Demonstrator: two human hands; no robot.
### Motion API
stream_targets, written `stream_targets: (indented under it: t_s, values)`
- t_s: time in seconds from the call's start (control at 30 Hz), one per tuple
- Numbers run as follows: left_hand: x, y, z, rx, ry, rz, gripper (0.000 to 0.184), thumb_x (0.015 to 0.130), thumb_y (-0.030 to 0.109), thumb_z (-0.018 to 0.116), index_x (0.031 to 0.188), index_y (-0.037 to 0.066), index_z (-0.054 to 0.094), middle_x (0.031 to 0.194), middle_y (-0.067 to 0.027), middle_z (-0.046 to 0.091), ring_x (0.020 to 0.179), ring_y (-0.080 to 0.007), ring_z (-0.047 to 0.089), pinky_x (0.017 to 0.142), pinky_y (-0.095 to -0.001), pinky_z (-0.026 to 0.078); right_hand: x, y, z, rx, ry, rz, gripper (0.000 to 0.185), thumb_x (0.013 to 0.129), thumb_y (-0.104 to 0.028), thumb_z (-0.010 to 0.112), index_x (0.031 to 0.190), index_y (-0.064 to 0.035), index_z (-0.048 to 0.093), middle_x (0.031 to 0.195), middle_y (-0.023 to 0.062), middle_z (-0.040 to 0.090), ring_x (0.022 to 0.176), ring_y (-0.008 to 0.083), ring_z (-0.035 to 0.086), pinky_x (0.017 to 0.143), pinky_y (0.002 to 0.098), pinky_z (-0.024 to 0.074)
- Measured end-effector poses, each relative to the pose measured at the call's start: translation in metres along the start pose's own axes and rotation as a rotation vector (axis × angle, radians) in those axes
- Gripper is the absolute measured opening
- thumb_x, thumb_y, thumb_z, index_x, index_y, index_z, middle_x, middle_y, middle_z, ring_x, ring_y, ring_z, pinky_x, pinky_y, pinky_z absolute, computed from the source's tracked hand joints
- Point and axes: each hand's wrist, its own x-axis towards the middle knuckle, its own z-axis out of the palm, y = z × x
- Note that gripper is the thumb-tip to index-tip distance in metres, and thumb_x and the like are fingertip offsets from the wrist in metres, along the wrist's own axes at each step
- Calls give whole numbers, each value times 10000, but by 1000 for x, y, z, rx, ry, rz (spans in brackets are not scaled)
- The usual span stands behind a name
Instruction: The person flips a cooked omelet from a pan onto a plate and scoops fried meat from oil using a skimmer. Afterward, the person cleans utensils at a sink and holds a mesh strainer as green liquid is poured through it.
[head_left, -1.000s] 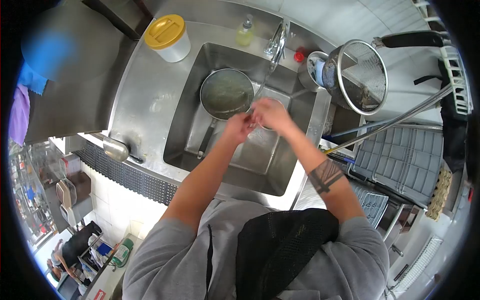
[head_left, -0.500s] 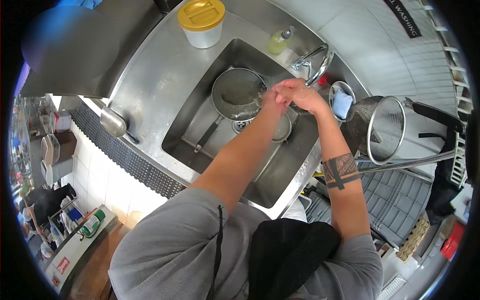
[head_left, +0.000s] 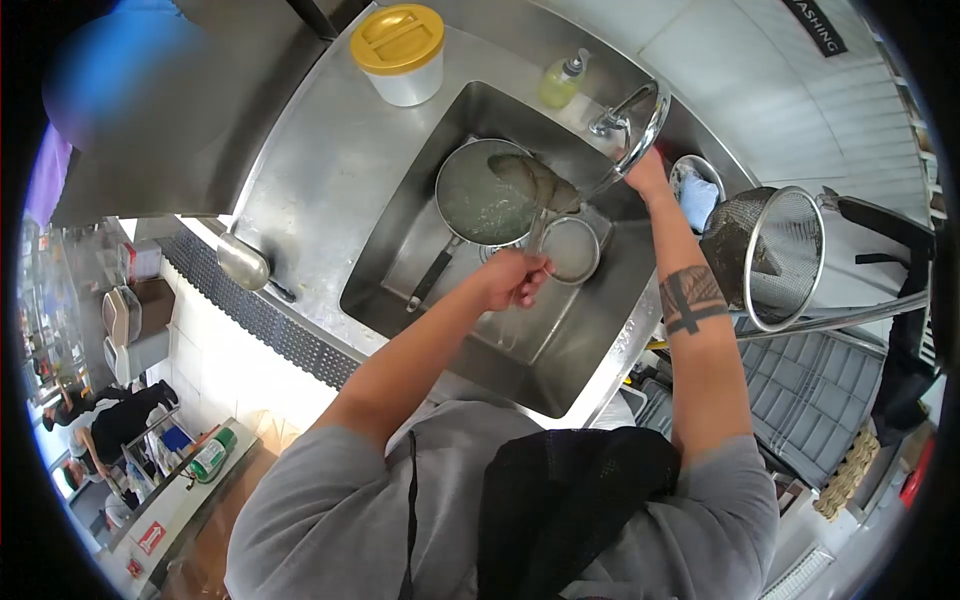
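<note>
My left hand (head_left: 515,278) hovers over the sink (head_left: 545,350) with its fingers loosely curled; I see nothing held in it. Close beside it, a small round strainer (head_left: 572,250) lies in the basin. My right hand (head_left: 645,168) reaches behind the curved faucet (head_left: 655,120), which hides most of its fingers. From the spout a stream of water seems to fall towards the pan (head_left: 485,205). That pan holds cloudy water, and its black handle (head_left: 436,274) points towards me. A dark, brownish utensil (head_left: 535,180) rests across the pan's right side.
A white tub with a yellow lid (head_left: 398,45) and a soap pump bottle (head_left: 562,82) stand behind the basin. To the right are a bowl with a blue sponge (head_left: 698,198) and a large mesh strainer (head_left: 780,258). A metal scoop (head_left: 243,262) lies at the counter's left edge.
My hands were together under the faucet and have separated. The left came back towards me, while the right moved further behind the spout.
</note>
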Motion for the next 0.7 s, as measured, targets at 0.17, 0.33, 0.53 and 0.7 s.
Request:
stream_targets:
  t_s: [0.17,0.33,0.53,0.7]
  values:
    - [-24,-25,-28,103,-88,-20,292,1054,298,483,1119,33,587,696,54,396,535,-61,361,464,-251,324,-7,-43,-27,10,-332,-83,377,903,-344,598,842,12,706,897,231,697,846,389,671,790,470,524]
    - [-22,-40,-25,-3,-142,50,323,1044,321,504,1122,24,604,685,50,405,534,-66,383,465,-248,347,-52,-99,-78,1176,-820,274,373,981,-308,598,1078,41,685,966,152,727,886,229,709,796,344,563]
    - [37,28,26,-42,-99,169,270,1016,220,499,1037,-10,641,661,6,542,558,-112,542,504,-275,454,-71,-68,-97,1148,-760,229,310,954,-209,621,1151,27,656,1045,159,718,926,225,712,840,333,569]
    - [58,76,67,-243,-76,151,195,986,156,523,888,19,620,638,-17,565,555,-147,571,546,-309,500,-64,33,-103,-65,171,128,291,869,-211,642,1095,-34,695,992,238,706,930,380,687,842,413,540]
